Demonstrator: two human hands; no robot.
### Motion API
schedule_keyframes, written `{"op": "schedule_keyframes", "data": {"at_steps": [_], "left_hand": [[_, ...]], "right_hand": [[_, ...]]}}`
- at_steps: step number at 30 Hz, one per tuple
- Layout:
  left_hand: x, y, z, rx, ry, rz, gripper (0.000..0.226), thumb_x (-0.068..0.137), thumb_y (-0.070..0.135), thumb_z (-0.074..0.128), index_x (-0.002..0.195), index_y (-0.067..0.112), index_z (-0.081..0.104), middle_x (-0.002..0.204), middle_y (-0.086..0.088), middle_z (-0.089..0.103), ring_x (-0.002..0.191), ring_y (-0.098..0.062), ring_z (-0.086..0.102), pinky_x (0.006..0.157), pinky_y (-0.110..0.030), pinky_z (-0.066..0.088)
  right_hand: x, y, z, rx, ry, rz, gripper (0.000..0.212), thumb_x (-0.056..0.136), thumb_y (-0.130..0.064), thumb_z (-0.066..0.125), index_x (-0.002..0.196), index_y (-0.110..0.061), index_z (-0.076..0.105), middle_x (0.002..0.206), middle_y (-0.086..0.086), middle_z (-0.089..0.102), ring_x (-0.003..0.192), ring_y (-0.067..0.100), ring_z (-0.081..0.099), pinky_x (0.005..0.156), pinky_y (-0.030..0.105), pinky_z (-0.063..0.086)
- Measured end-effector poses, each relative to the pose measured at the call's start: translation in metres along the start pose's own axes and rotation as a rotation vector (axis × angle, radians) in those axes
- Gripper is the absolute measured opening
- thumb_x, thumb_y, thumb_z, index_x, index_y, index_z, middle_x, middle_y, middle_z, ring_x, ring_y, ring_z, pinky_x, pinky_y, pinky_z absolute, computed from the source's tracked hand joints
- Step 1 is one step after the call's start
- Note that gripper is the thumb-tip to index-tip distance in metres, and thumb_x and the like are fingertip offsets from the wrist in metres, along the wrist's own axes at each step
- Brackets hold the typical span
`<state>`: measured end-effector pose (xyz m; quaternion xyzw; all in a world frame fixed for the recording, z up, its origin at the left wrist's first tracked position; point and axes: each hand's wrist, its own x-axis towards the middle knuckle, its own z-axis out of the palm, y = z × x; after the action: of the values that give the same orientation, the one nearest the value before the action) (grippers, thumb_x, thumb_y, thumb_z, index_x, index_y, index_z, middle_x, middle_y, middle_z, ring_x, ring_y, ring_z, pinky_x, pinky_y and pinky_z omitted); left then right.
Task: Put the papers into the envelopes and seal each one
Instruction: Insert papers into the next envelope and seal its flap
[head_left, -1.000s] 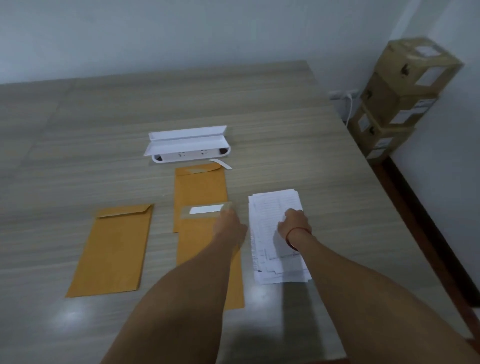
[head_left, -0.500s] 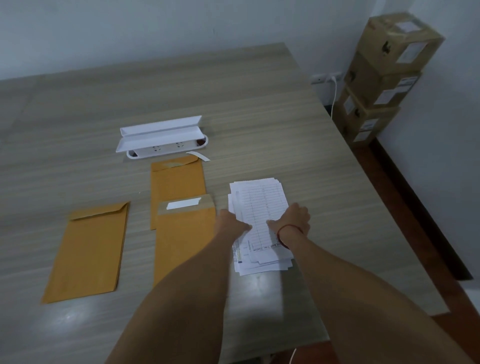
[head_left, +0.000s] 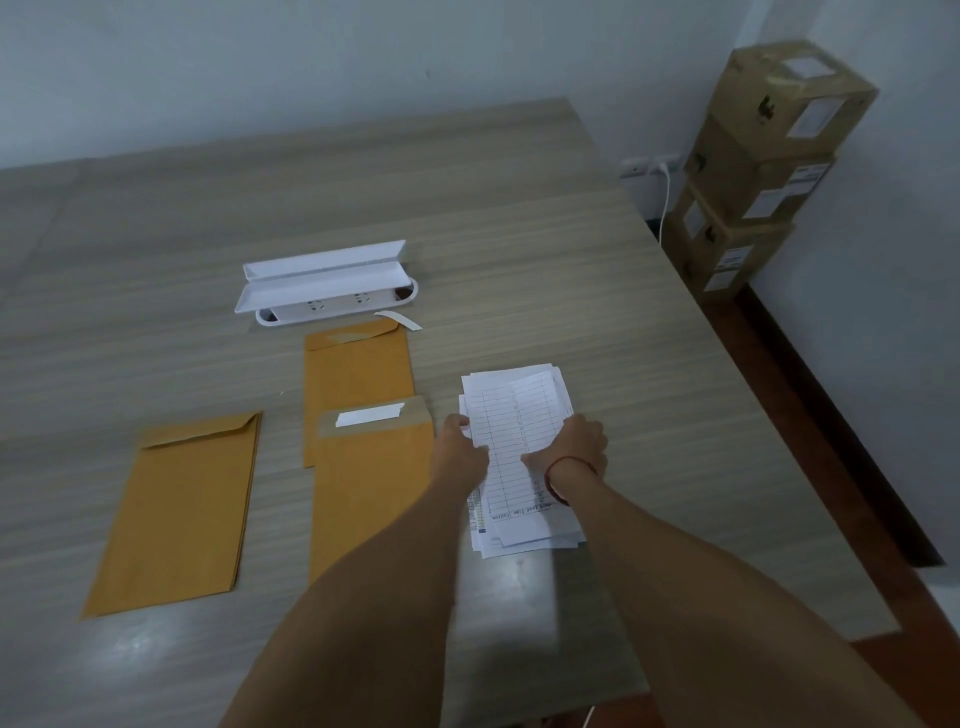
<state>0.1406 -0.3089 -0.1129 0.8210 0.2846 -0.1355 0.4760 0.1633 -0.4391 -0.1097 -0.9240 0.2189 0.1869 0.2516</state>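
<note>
A stack of white printed papers (head_left: 519, 410) lies on the wooden table (head_left: 571, 270), right of centre. My left hand (head_left: 460, 447) grips the left edge of the top sheet and my right hand (head_left: 579, 447) grips its right edge. Three brown envelopes lie to the left: one with its flap open and a white adhesive strip showing (head_left: 371, 467), right beside my left hand; one behind it with its flap folded down (head_left: 356, 364); one at the far left, flap down (head_left: 182, 509).
A white power strip box with its lid open (head_left: 327, 286) sits behind the envelopes. A peeled white strip (head_left: 397, 318) lies next to it. Stacked cardboard boxes (head_left: 753, 171) stand on the floor past the table's right edge.
My left hand left the open envelope's flap and moved right onto the paper stack. Both hands now hold the top sheet by its edges. The camera view shifted.
</note>
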Motion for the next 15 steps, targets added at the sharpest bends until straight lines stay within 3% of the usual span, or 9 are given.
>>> {"op": "schedule_keyframes", "data": {"at_steps": [2,6,10,12,15], "left_hand": [[0.0021,-0.0019,-0.0016,0.017,0.013,-0.006,0.051,0.084,-0.002,0.062,0.13,0.007,0.042,0.091,-0.001,0.057,0.079,-0.015,0.056,0.071,-0.03,0.053],[0.0036,-0.0041,-0.0005,0.015,-0.017,-0.035,0.064,0.075,0.009,0.076,0.131,0.011,0.045,0.13,-0.012,0.051,0.113,-0.024,0.056,0.096,-0.036,0.052],[0.0051,-0.0079,-0.0005,-0.015,-0.007,-0.041,0.069,0.074,0.011,0.079,0.132,0.007,0.044,0.13,-0.012,0.052,0.115,-0.023,0.054,0.097,-0.033,0.05],[0.0064,-0.0087,-0.0003,-0.039,-0.011,-0.049,0.069,0.074,0.011,0.079,0.132,0.005,0.043,0.129,-0.012,0.053,0.111,-0.022,0.054,0.096,-0.032,0.049],[0.0069,-0.0088,0.0007,-0.035,-0.015,-0.054,0.068,0.074,0.015,0.08,0.131,0.006,0.044,0.132,-0.013,0.051,0.121,-0.025,0.052,0.101,-0.037,0.047]], "right_hand": [[-0.002,-0.0017,0.0002,-0.009,0.008,-0.003,0.082,0.063,-0.035,0.088,0.129,-0.01,0.046,0.132,0.01,0.047,0.123,0.026,0.048,0.098,0.037,0.048],[-0.0041,-0.0054,0.0007,-0.037,-0.02,0.048,0.087,0.064,-0.038,0.088,0.132,-0.009,0.041,0.133,0.012,0.05,0.122,0.027,0.052,0.101,0.037,0.046],[-0.003,-0.0053,0.0006,0.067,-0.087,0.13,0.083,0.06,-0.032,0.09,0.127,-0.009,0.047,0.126,0.009,0.06,0.116,0.028,0.059,0.1,0.039,0.048],[-0.004,-0.0047,0.0025,0.094,-0.138,0.111,0.073,0.062,-0.028,0.088,0.124,-0.01,0.053,0.122,0.007,0.064,0.114,0.026,0.061,0.099,0.038,0.049],[-0.0048,-0.0055,0.0057,0.182,-0.181,0.049,0.057,0.069,-0.017,0.081,0.121,-0.009,0.058,0.118,0.007,0.067,0.11,0.026,0.064,0.094,0.037,0.053]]}}
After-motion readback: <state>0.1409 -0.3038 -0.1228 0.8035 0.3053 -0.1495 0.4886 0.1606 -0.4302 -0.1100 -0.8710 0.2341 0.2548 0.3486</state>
